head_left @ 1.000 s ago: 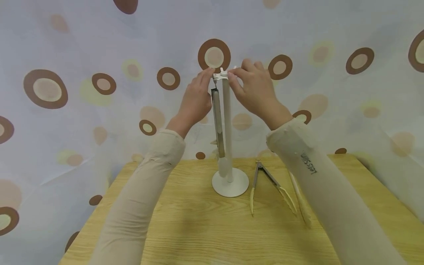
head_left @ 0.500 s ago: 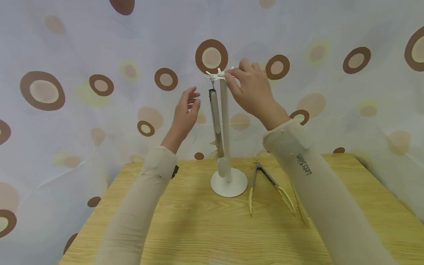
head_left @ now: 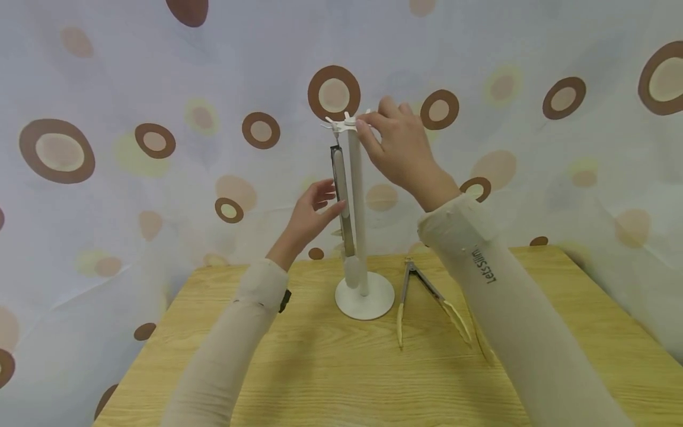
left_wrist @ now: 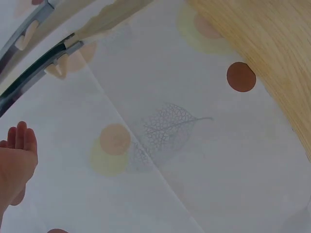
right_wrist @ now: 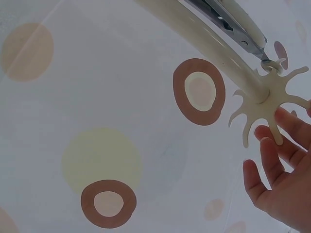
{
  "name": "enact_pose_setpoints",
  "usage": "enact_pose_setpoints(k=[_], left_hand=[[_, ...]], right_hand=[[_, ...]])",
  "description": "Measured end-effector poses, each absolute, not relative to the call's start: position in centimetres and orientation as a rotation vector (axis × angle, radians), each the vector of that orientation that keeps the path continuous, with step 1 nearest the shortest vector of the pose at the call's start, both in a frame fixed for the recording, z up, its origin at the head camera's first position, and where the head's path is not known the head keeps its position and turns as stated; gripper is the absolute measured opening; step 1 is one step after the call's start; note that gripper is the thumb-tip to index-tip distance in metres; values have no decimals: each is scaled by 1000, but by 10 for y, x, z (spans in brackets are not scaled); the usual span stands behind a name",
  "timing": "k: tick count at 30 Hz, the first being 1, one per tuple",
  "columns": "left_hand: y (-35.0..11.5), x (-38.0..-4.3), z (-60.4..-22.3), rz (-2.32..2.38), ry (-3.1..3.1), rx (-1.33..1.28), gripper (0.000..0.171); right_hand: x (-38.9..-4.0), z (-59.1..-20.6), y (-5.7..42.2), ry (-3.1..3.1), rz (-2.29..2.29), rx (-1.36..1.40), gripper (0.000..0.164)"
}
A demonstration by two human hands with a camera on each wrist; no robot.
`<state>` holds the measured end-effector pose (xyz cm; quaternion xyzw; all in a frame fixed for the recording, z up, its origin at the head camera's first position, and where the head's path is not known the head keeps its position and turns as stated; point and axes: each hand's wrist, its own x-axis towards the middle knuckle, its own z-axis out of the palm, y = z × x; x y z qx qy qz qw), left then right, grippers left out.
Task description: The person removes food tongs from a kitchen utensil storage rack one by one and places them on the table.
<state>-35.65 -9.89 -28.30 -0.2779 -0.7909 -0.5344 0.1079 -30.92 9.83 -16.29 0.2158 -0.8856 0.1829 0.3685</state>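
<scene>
A white utensil stand (head_left: 356, 201) with a round base rises at the middle of the table, curved hooks fanning out at its top. From a left-hand hook hangs a pair of metal tongs (head_left: 339, 178) with pale tips, pointing down along the pole. My right hand (head_left: 402, 145) pinches the hook rack (right_wrist: 274, 92); the right wrist view has its fingers around one hook arm. Beside the hanging tongs is my left hand (head_left: 309, 216), thumb overlapping them in the head view. The left wrist view shows that hand (left_wrist: 17, 165) with extended fingers below the tongs (left_wrist: 29, 75).
Another pair of tongs (head_left: 423, 283) with pale yellow tips lies spread on the wooden table (head_left: 299, 379), right of the base. A pale slender thing (head_left: 484, 344) lies partly hidden by my right sleeve. A patterned cloth (head_left: 160, 71) hangs behind the table.
My left hand has left the top of the stand and come down to the middle of the hanging tongs. The right hand keeps its place at the rack.
</scene>
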Motion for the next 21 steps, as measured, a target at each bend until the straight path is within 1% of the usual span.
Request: enact_pose_setpoints(k=[4, 11, 21], left_hand=[[-99, -357, -287, -1582, -2356, -821, 58], [-93, -358, -290, -1600, -2332, -842, 49], [-89, -357, -289, -1602, -2256, -855, 42]], right_hand=[[-309, -163, 98, -2267, 463, 556, 42], [-309, -162, 100, -2262, 435, 554, 42], [-307, -161, 101, -2303, 433, 562, 44]])
